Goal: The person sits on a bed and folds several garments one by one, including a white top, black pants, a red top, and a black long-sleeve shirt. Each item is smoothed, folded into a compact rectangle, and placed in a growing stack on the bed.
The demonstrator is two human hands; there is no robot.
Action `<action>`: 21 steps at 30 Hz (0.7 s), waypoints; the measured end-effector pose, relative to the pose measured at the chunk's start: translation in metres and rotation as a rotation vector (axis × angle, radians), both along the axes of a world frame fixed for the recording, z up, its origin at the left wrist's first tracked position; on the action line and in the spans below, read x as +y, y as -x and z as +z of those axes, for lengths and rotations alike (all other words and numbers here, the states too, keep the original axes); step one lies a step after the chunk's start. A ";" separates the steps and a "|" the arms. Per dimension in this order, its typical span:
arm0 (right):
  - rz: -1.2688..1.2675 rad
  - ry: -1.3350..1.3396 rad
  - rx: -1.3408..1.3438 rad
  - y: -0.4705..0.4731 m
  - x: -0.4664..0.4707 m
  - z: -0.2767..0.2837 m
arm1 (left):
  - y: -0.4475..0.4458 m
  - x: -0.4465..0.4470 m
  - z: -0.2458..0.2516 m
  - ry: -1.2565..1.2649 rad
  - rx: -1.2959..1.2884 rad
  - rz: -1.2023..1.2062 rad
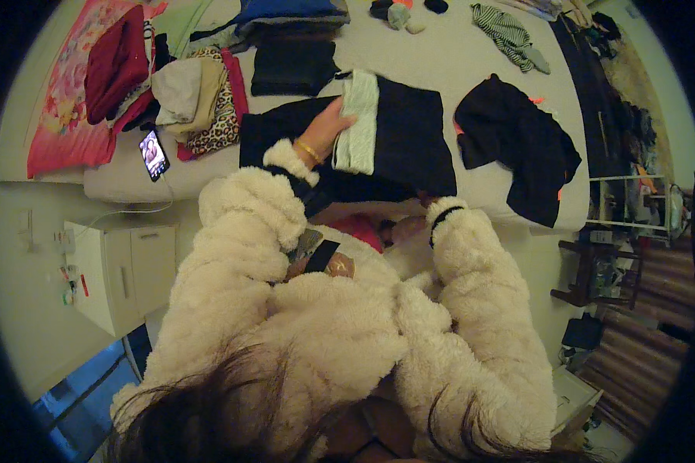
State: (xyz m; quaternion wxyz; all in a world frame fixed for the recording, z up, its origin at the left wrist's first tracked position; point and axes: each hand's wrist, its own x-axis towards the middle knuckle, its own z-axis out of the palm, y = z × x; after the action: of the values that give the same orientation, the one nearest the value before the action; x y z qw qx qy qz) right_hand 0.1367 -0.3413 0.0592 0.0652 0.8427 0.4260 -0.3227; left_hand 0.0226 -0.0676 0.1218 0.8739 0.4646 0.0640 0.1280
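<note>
A black garment (pixel 411 139) lies spread near the bed's front edge. Across it runs a pale green folded cloth band (pixel 357 133); whether the two are joined cannot be told. My left hand (pixel 324 128) grips the band's left side, thumb on top and the other fingers mostly hidden behind it. At the garment's lower right edge, little of my right hand (pixel 425 198) shows below its fluffy cream sleeve. The garment's edge and shadow hide its fingers.
Folded clothes (pixel 191 98) are piled at the left, beside a lit phone (pixel 153 153) on a cable. A folded dark cloth (pixel 293 66) lies behind. Another black garment (pixel 515 139) and a striped cloth (pixel 504 35) are at the right. A white cabinet (pixel 124 272) stands lower left.
</note>
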 end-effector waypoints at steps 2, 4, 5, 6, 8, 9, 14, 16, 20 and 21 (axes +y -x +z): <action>0.074 0.265 -0.064 -0.013 -0.029 -0.019 | 0.020 -0.003 -0.035 -0.099 0.434 0.045; 0.060 0.386 -0.092 -0.019 -0.038 -0.044 | 0.044 -0.011 -0.065 -0.134 0.755 -0.001; 0.077 0.408 -0.124 -0.018 -0.037 -0.056 | 0.044 -0.008 -0.074 -0.154 0.698 -0.024; 0.095 0.423 -0.112 -0.017 -0.039 -0.065 | 0.044 -0.005 -0.081 -0.160 0.722 -0.059; 0.137 0.434 -0.060 -0.017 -0.030 -0.072 | 0.040 0.003 -0.085 -0.026 0.684 -0.110; 0.157 0.426 -0.031 -0.017 -0.024 -0.068 | 0.033 0.010 -0.084 -0.007 0.707 -0.055; 0.279 0.336 0.067 0.006 0.019 0.008 | -0.006 0.035 -0.079 -0.017 0.670 0.078; 0.388 0.206 0.247 0.030 0.039 0.041 | -0.020 0.040 -0.080 -0.075 0.645 0.117; -0.072 -0.113 0.735 0.009 0.084 0.069 | -0.031 0.050 -0.087 -0.116 0.509 0.152; 0.079 -0.531 0.477 -0.006 0.094 0.068 | -0.031 0.053 -0.090 -0.039 0.509 0.147</action>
State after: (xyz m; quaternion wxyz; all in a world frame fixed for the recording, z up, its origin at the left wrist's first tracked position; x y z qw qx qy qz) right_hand 0.1431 -0.2469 0.1271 -0.2450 0.7142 0.5303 -0.3856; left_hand 0.0536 -0.0151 0.0322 0.8088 0.4928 0.3128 0.0714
